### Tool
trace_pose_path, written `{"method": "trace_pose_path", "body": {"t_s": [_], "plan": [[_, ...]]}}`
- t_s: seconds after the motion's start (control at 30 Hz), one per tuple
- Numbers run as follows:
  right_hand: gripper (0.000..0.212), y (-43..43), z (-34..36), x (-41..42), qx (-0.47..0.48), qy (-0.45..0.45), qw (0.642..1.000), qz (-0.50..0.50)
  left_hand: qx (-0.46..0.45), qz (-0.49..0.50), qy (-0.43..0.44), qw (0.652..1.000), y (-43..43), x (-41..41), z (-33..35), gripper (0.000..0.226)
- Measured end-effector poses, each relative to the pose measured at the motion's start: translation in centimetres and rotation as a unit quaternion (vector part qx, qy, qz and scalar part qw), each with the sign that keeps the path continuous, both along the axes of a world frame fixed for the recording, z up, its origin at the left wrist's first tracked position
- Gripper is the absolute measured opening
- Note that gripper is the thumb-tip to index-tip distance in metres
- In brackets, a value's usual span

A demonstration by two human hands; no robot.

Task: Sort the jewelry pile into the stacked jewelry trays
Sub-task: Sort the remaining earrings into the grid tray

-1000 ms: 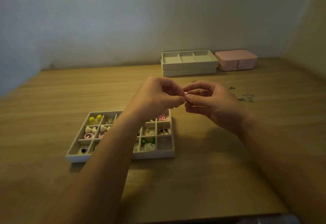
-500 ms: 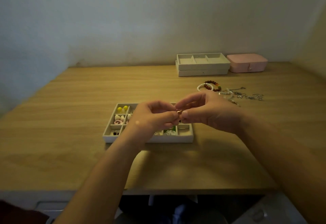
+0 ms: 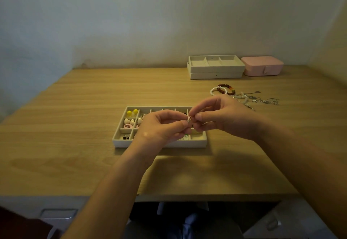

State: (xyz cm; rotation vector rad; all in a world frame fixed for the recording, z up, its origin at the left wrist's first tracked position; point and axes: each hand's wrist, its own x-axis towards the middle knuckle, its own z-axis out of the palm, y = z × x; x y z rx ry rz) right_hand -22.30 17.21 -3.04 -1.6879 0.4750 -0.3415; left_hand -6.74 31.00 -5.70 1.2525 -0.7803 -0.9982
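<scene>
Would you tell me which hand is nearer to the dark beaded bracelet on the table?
Right. Both hands pinch one small jewelry piece, but the right hand lies just in front of the dark beaded bracelet; the left hand is farther left, over the compartment tray.

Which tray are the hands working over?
The many-compartment tray at mid-table, holding yellow beads; the other two trays sit stacked farther back beside the pink box.

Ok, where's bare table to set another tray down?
Bare tabletop lies left of the compartment tray, and between it and the stacked trays. Crowded at back right: bracelets and chains before the pink box.
</scene>
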Motion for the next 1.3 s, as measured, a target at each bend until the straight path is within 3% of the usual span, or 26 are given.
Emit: {"method": "trace_pose_path", "body": {"t_s": [0.13, 0.3, 0.63, 0.97, 1.3], "plan": [[0.016, -0.2, -0.2, 0.0, 0.025, 0.009, 1.0, -0.015, -0.001, 0.013, -0.042, 0.999, -0.2, -0.3, -0.4, 0.013], [0.018, -0.5, -0.3, 0.0, 0.027, 0.041, 0.998, -0.03, -0.006, 0.046, -0.197, 0.979, -0.8, -0.7, -1.2, 0.012], [0.013, -1.2, 0.0, 0.2, -0.152, 0.15, 0.977, -0.026, 0.016, 0.128, -0.437, 0.89, -1.1, 1.2, -2.6, 0.014], [0.014, -0.1, 0.3, 1.5, -0.314, 0.228, 0.922, 0.017, 0.037, 0.092, -0.451, 0.887, -0.5, 1.6, -3.3, 0.012], [0.011, 0.3, 0.4, 3.0, -0.339, 0.301, 0.891, -0.008, 0.034, 0.095, -0.446, 0.889, -0.3, 1.7, -3.5, 0.011]]}}
